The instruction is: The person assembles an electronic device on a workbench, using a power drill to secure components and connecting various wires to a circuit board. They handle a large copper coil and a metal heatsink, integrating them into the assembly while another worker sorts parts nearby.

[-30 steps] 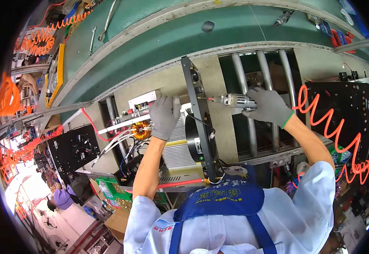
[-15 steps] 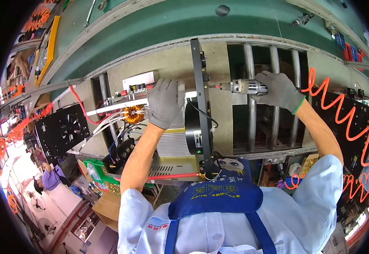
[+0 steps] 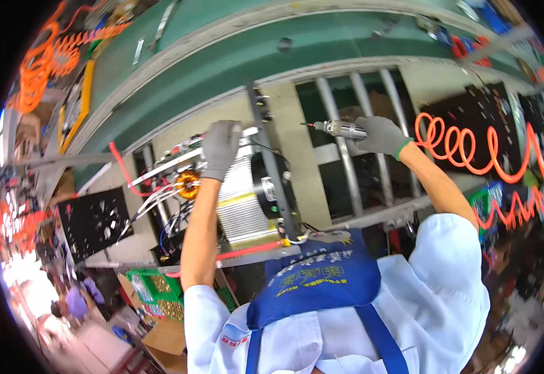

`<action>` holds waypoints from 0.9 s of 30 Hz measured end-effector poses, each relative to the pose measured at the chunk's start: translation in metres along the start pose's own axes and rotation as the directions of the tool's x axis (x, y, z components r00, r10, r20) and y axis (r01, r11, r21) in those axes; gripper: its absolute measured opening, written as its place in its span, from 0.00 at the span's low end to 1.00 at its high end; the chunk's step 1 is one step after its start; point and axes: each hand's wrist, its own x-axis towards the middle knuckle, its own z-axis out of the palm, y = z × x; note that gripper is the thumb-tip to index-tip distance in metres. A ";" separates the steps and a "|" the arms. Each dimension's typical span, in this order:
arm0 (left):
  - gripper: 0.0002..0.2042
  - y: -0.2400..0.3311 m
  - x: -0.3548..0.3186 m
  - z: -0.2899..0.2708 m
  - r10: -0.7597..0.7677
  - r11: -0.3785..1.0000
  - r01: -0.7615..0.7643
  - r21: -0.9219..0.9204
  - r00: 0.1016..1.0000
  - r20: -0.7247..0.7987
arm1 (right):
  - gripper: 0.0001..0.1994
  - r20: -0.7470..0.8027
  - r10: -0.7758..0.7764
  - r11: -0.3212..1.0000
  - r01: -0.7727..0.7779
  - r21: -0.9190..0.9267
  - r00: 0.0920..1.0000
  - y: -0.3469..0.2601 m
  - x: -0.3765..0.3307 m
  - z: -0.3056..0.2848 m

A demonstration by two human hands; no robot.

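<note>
My right hand (image 3: 381,136), in a grey glove, is wrapped round a silver air screwdriver (image 3: 345,129). The tool lies level, its bit pointing left, apart from the upright black panel (image 3: 270,146). A coiled orange-red hose runs from behind my right hand to the right. My left hand (image 3: 221,149), gloved too, is closed over a white metal plate (image 3: 166,166) that joins the open electrical unit. Below that plate sit a copper-wound ring coil (image 3: 188,185), a finned silver heat sink (image 3: 242,215) and white wires. A round black part (image 3: 264,186) stands against the panel.
The unit rests on a conveyor with bare metal rollers (image 3: 340,146) to its right. Black fan panels (image 3: 95,223) lie at the left, with another dark panel (image 3: 477,128) at the right. Green bins (image 3: 159,283) of small hardware stand below the left edge.
The screwdriver and my right hand have drawn back from the black panel, so the bit no longer meets it. My left hand stays on the plate. The whole view has tilted and shifted.
</note>
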 end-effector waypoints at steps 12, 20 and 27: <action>0.12 0.154 -0.018 0.009 0.260 0.862 -0.497 0.102 0.606 0.751 | 0.22 0.785 0.369 0.898 -0.408 -0.163 0.498 0.037 -0.228 0.140; 0.08 0.135 -0.025 -0.015 0.299 0.954 -0.255 -0.158 0.844 0.445 | 0.29 0.602 0.420 0.886 -0.451 -0.108 0.679 0.087 -0.250 0.327; 0.16 0.136 -0.036 -0.026 0.211 0.972 -0.236 0.006 0.878 0.430 | 0.26 0.622 0.479 0.805 -0.592 -0.030 0.620 0.097 -0.244 0.338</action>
